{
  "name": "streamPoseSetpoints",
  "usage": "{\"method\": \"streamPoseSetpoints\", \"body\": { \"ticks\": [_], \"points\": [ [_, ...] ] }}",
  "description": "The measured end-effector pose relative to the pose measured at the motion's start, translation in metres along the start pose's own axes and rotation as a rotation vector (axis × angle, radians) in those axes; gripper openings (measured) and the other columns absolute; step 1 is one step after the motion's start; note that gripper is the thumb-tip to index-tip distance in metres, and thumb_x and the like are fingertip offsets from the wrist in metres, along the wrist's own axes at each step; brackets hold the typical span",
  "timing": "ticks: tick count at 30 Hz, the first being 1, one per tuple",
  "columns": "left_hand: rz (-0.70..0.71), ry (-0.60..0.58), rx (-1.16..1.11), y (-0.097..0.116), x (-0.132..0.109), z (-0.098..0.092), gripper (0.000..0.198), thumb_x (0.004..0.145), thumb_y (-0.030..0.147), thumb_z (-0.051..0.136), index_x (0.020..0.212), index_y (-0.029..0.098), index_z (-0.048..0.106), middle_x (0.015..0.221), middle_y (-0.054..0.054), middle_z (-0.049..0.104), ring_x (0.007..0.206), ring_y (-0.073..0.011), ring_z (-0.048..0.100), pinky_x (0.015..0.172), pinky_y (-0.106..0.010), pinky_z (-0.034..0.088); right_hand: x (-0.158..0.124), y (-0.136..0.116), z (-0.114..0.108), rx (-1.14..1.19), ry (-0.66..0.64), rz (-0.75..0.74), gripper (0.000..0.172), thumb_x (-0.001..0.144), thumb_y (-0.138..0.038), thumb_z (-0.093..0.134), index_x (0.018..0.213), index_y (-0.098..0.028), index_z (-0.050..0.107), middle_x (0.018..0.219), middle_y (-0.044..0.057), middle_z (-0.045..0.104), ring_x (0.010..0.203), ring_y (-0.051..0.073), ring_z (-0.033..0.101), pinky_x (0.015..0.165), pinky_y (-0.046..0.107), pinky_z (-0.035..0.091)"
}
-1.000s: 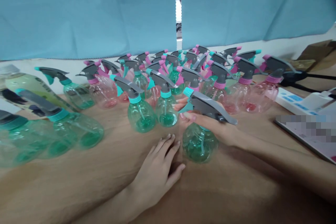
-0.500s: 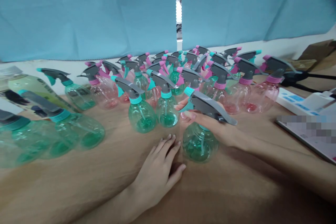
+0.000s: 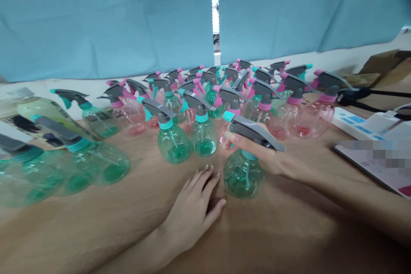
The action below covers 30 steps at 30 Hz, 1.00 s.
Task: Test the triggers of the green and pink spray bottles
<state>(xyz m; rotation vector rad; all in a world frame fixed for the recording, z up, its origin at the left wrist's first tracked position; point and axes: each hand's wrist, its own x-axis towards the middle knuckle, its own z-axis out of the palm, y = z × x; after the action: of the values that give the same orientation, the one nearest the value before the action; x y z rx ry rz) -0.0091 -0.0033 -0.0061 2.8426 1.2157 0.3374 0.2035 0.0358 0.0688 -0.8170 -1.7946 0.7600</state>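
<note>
A green spray bottle (image 3: 243, 174) with a grey trigger head stands upright on the wooden table (image 3: 128, 222) near the middle. My right hand (image 3: 268, 157) is wrapped round its neck just under the trigger, fingers closed on it. My left hand (image 3: 194, 212) lies flat on the table just left of the bottle's base, fingers spread and holding nothing. Behind them stands a cluster of several green spray bottles (image 3: 173, 142) and pink spray bottles (image 3: 290, 113), all upright.
Several green bottles (image 3: 96, 165) stand at the left, and a larger pale bottle (image 3: 45, 115) behind them. A white power strip (image 3: 369, 124) with black cables, a printed sheet (image 3: 375, 162) and a cardboard box (image 3: 385, 64) are at the right. Blue curtains (image 3: 112, 17) hang behind.
The fingers of my right hand have closed tighter round the bottle's neck. The view has shifted slightly; the left hand stays flat on the table.
</note>
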Motion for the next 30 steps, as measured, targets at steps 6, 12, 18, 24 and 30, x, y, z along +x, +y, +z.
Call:
{"method": "streamPoseSetpoints", "body": {
  "ticks": [6, 12, 18, 24, 30],
  "points": [
    [-0.006, 0.004, 0.0, 0.0, 0.0, 0.0, 0.048, 0.097, 0.036, 0.049, 0.138, 0.011, 0.043, 0.145, -0.015, 0.044, 0.133, -0.0295, 0.04, 0.106, -0.049, 0.036, 0.0, 0.0, -0.001, 0.043, -0.02, 0.01, 0.028, 0.09, -0.04, 0.052, 0.069, -0.021, 0.048, 0.065, -0.004, 0.041, 0.061, 0.011, 0.04, 0.057, 0.027, 0.032],
    [-0.02, 0.0, -0.002, 0.0, 0.001, -0.001, 0.046, 0.097, 0.036, 0.049, 0.137, 0.013, 0.043, 0.144, -0.015, 0.045, 0.133, -0.0293, 0.04, 0.105, -0.048, 0.037, 0.002, -0.001, -0.001, 0.127, -0.044, 0.011, 0.018, 0.086, -0.039, 0.058, 0.087, -0.021, 0.059, 0.071, -0.004, 0.053, 0.069, 0.013, 0.053, 0.068, 0.03, 0.041],
    [-0.014, 0.007, 0.001, 0.0, 0.0, -0.004, 0.046, 0.097, 0.034, 0.051, 0.136, 0.012, 0.043, 0.143, -0.016, 0.045, 0.132, -0.0296, 0.041, 0.106, -0.049, 0.036, -0.001, -0.001, 0.004, 0.198, 0.041, 0.063, 0.027, 0.078, -0.039, 0.068, 0.099, -0.022, 0.062, 0.096, 0.002, 0.069, 0.08, 0.016, 0.063, 0.079, 0.034, 0.048],
    [-0.031, 0.002, 0.011, 0.003, 0.001, -0.007, 0.046, 0.097, 0.034, 0.051, 0.136, 0.012, 0.044, 0.143, -0.014, 0.046, 0.132, -0.0278, 0.042, 0.106, -0.047, 0.036, -0.004, 0.002, 0.002, 0.071, 0.071, 0.062, 0.035, 0.073, -0.049, 0.071, 0.097, -0.025, 0.062, 0.076, -0.002, 0.062, 0.066, 0.014, 0.056, 0.061, 0.029, 0.046],
    [-0.044, 0.019, 0.008, 0.002, -0.006, -0.007, 0.046, 0.096, 0.032, 0.054, 0.135, 0.009, 0.047, 0.141, -0.016, 0.048, 0.13, -0.0295, 0.044, 0.105, -0.047, 0.037, -0.02, -0.003, -0.013, -0.326, 0.048, 0.018, 0.035, 0.072, -0.049, 0.072, 0.092, -0.023, 0.062, 0.072, -0.003, 0.057, 0.065, 0.014, 0.053, 0.058, 0.029, 0.042]
  ]
}}
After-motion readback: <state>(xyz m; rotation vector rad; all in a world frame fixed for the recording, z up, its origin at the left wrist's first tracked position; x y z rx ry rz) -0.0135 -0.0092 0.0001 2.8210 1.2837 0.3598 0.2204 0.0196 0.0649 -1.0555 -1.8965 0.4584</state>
